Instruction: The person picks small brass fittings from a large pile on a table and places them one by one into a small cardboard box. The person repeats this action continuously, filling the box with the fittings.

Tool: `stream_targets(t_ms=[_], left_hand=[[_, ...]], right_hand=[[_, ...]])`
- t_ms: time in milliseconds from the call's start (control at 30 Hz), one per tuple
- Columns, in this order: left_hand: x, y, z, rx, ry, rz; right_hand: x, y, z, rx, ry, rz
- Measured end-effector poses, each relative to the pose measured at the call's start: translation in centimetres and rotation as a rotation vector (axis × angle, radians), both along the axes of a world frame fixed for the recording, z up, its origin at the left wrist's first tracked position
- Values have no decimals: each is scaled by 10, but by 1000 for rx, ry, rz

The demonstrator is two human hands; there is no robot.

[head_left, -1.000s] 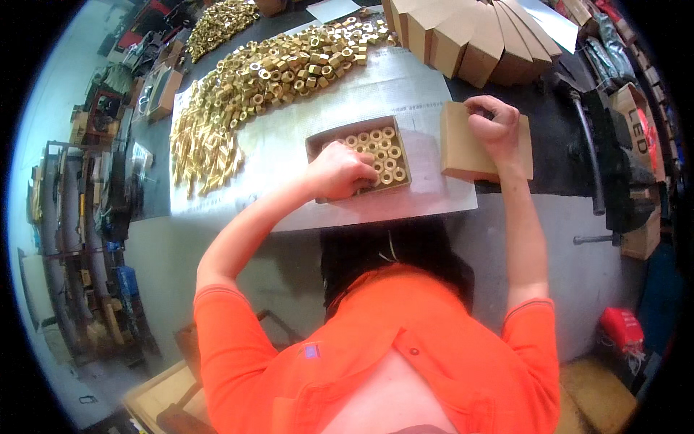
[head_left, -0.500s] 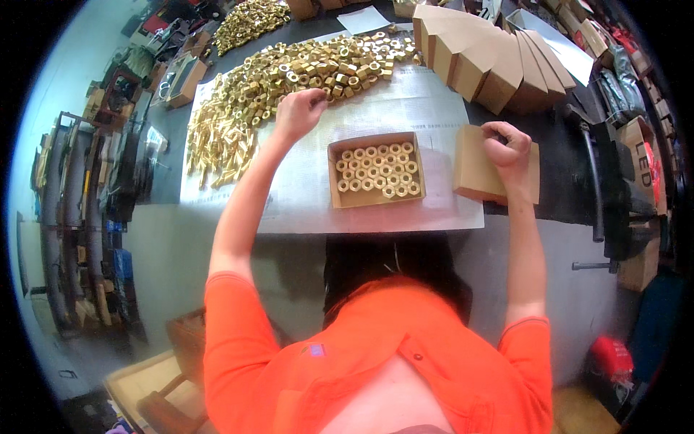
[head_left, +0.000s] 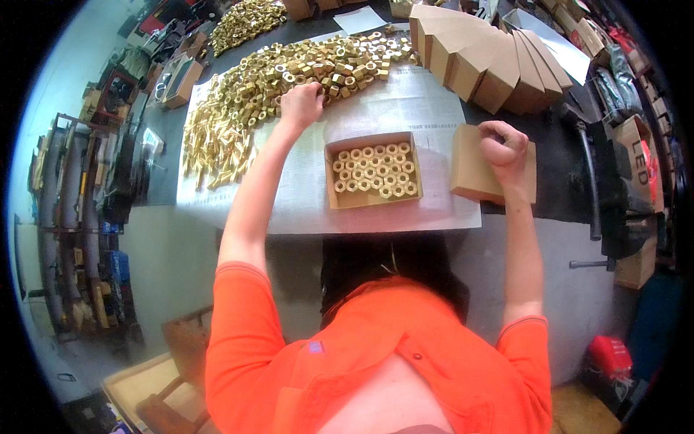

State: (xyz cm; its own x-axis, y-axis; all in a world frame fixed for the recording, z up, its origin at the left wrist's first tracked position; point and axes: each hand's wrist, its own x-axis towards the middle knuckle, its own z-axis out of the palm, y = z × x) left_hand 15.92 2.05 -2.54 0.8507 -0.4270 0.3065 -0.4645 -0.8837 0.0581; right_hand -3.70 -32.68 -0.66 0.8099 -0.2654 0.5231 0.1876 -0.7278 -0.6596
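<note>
My left hand [head_left: 302,105] is closed at the near edge of a big heap of brass hex nuts [head_left: 285,78], its fingertips among the nuts. What it pinches, if anything, is hidden. My right hand [head_left: 504,145] is curled into a fist over a closed brown cardboard box [head_left: 473,165]; its inside does not show. Between my forearms an open cardboard box [head_left: 374,203] holds brass nuts [head_left: 371,165] standing on end in rows.
Slim brass pieces [head_left: 217,152] lie left of the nuts on the paper sheet [head_left: 289,206]. Fanned brown cartons [head_left: 473,61] stand at the back right. Farther back lie another brass heap [head_left: 247,22] and a white sheet [head_left: 360,21]. A dark bar [head_left: 589,173] lies at the right.
My left hand has moved slightly forward, its fingers now against the nuts, and the left forearm has swung a little right. My right fist stays over the closed box.
</note>
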Motion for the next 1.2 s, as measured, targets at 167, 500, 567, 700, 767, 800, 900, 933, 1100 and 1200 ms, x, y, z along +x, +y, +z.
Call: stream_targets(t_ms=[167,500,567,700,767,800,900,933,1100,1200], left_hand=[[-16,16,24,-23,56,-127],[-140,-10,44,9,388,-892],[-139,-11,28,-7,396,-937],[-136,-20,24,8,390,-984],[-133,-23,23,24,399,-1007],[-131,-25,23,30,417,-1027],[-126,-29,20,63,450,-1064],[-125,-30,20,77,457,-1072],[-124,-30,18,112,413,-1070],[-125,-27,12,72,405,-1047]], right_hand=[[-1,1,2,92,92,-3],[-4,0,4,97,120,-6],[-4,0,6,103,136,-5],[-2,-2,1,71,104,-16],[-2,-2,-1,58,85,-11],[-2,-1,0,58,85,-12],[-2,0,2,72,85,-4],[-2,0,3,77,84,1],[-3,0,4,84,107,-9],[-3,0,3,67,90,-13]])
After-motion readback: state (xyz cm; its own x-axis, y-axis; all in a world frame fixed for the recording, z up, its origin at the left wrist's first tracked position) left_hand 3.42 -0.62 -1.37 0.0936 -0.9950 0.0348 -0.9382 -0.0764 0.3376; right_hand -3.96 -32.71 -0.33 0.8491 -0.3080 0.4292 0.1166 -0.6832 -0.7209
